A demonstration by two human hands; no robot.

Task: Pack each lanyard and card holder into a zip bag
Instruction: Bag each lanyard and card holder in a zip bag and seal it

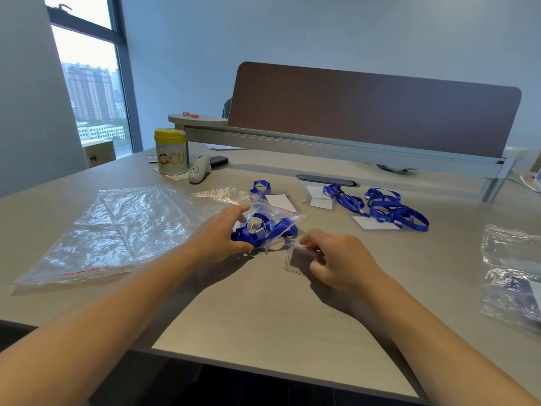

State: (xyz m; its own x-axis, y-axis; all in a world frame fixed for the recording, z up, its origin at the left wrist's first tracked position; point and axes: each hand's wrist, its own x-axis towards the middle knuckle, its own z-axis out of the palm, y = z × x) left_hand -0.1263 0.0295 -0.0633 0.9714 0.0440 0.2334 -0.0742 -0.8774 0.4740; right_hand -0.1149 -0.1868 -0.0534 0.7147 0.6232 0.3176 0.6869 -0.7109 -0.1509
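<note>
Near the middle of the frame, the left hand (218, 240) curls its fingers around a small zip bag (270, 219) with a blue lanyard (263, 231) bunched inside. Just to its right, the right hand (336, 259) pinches a clear card holder (295, 263) lying on the table (263, 317). More blue lanyards (392, 208) with white cards lie at centre right. A large plastic bag (117, 230) lies at left.

Large bag (117, 230) lies left of the hands, loose lanyards (389, 208) behind right, canister (170, 152) behind left
</note>
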